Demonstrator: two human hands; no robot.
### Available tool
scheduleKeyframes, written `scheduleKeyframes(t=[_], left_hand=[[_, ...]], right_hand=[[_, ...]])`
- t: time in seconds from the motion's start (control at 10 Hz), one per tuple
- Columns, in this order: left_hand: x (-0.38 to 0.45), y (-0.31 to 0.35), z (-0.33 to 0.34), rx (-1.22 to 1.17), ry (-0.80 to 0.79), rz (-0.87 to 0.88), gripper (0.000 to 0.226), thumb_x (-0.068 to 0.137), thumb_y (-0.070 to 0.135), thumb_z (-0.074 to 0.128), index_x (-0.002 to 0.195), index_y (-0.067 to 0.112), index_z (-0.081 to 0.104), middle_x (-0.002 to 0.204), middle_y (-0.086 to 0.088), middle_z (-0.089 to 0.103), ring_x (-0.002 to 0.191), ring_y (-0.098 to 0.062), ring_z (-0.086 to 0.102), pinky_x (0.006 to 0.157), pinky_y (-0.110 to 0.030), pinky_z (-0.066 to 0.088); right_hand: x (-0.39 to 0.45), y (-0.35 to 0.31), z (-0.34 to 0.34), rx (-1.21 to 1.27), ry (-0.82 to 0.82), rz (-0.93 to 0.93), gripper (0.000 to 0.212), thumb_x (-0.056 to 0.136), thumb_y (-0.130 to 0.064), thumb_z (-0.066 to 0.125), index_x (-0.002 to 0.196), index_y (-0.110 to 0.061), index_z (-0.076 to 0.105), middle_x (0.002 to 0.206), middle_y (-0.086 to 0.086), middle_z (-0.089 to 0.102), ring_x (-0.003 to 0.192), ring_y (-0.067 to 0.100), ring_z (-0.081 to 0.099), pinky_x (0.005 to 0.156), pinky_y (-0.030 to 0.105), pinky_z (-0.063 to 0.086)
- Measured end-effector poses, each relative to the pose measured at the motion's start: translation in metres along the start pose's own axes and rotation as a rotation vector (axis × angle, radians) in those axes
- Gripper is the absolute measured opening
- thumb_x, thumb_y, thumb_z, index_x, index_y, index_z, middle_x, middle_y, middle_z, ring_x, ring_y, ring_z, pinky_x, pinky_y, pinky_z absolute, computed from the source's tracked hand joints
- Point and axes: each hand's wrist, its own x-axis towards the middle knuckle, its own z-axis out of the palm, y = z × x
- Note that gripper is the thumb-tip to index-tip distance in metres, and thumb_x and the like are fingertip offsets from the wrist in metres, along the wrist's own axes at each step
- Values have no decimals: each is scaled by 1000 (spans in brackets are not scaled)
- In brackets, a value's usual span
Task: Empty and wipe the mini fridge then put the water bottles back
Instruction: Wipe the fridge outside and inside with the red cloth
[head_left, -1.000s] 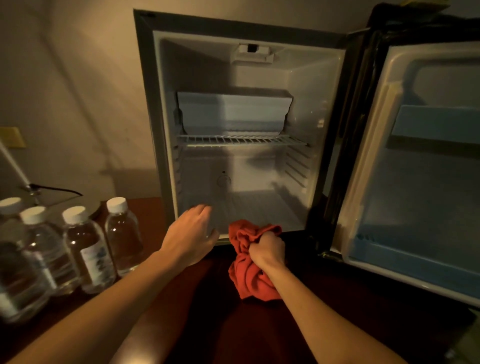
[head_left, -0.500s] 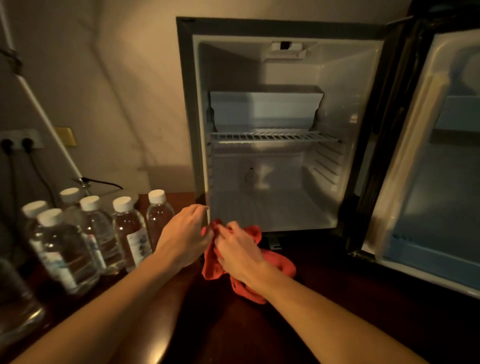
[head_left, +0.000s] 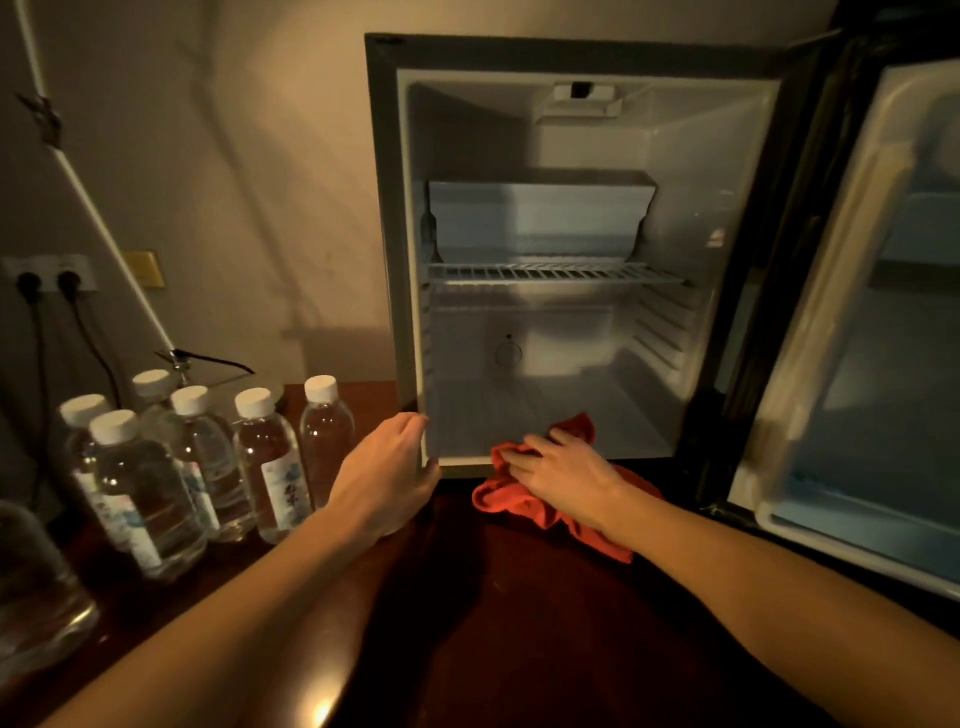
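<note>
The mini fridge (head_left: 395, 218) stands open on a dark wooden top, its inside bare apart from a wire shelf (head_left: 550, 273) and a small freezer box. My left hand (head_left: 384, 467) rests on the fridge's lower left front corner, fingers curled over the frame. My right hand (head_left: 561, 473) presses flat on a red cloth (head_left: 514, 499) that lies across the fridge's front sill, part of it inside on the floor. Several clear water bottles (head_left: 265, 462) with white caps stand grouped to the left of the fridge.
The fridge door (head_left: 852, 322) hangs wide open on the right. A wall socket (head_left: 49, 278) with two black plugs and cables sits at far left. A white rod (head_left: 93, 208) leans against the wall behind the bottles. A glass vessel (head_left: 31, 587) is at the lower left.
My view swung left, bringing more bottles and the socket into sight. My right hand went from gripping the bunched cloth to pressing it flat at the sill. My left hand moved to the fridge's corner.
</note>
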Motion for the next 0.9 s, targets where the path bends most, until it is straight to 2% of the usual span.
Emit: scheduleKeyframes(t=[0.1, 0.2, 0.3, 0.4, 0.5, 0.6, 0.7, 0.8, 0.9], left_hand=[[1, 2, 3, 8, 1, 4, 53, 93, 34, 60, 141, 15, 45, 140, 1, 52, 127, -16, 50, 100, -31, 46], [2, 2, 3, 16, 12, 13, 52, 93, 35, 60, 140, 15, 46, 139, 1, 53, 126, -16, 50, 99, -30, 45], [5, 0, 4, 33, 32, 34, 49, 90, 32, 60, 134, 12, 52, 135, -2, 56, 125, -19, 51, 101, -31, 43], [4, -5, 3, 26, 24, 33, 58, 86, 29, 60, 139, 11, 48, 142, -4, 51, 133, -18, 45, 110, -29, 37], [1, -6, 1, 0, 36, 37, 61, 85, 27, 61, 143, 14, 45, 144, 0, 48, 135, -16, 42, 110, -26, 34], [-1, -3, -3, -20, 64, 48, 48, 87, 27, 63, 132, 15, 52, 131, 0, 55, 124, -17, 50, 100, -26, 40], [-3, 1, -7, -21, 54, 19, 48, 91, 27, 62, 135, 14, 50, 134, 0, 54, 125, -15, 48, 99, -27, 42], [-4, 8, -9, -20, 29, 12, 53, 92, 28, 62, 141, 14, 45, 140, 0, 51, 130, -15, 46, 103, -27, 40], [-3, 16, -9, 3, 18, 24, 60, 93, 30, 60, 146, 10, 40, 147, -3, 47, 135, -18, 42, 108, -27, 37]], right_hand=[[-8, 9, -3, -25, 2, 133, 32, 86, -21, 61, 119, -22, 66, 125, -10, 63, 115, 17, 55, 84, 34, 46], [-3, 6, -12, -5, 98, 194, 39, 83, -17, 51, 119, -21, 67, 122, -9, 65, 106, 17, 60, 79, 32, 50], [22, -22, -31, 33, 287, 90, 49, 80, -16, 37, 118, -19, 68, 118, -8, 67, 99, 19, 62, 73, 30, 52], [60, -62, -33, -10, 290, -83, 32, 82, -23, 54, 109, -22, 72, 110, -7, 70, 108, 22, 59, 84, 33, 49], [74, -69, -19, -36, 160, -110, 27, 77, -32, 68, 104, -29, 75, 112, -13, 69, 118, 19, 54, 94, 35, 45], [56, -50, 6, -111, 138, -170, 30, 76, -37, 67, 106, -40, 72, 127, -28, 57, 119, 11, 48, 94, 32, 40], [27, -33, 38, -1, 76, 275, 26, 93, -66, 27, 101, -87, 15, 115, -61, -15, 101, -31, 14, 87, 3, 11], [0, -16, 16, 460, -154, 384, 28, 97, -64, 11, 118, -79, 2, 115, -63, 29, 92, -31, 26, 75, -1, 16], [-13, -3, -2, 91, -47, 151, 41, 96, -31, 38, 136, -31, 49, 141, -12, 45, 126, 15, 40, 93, 37, 38]])
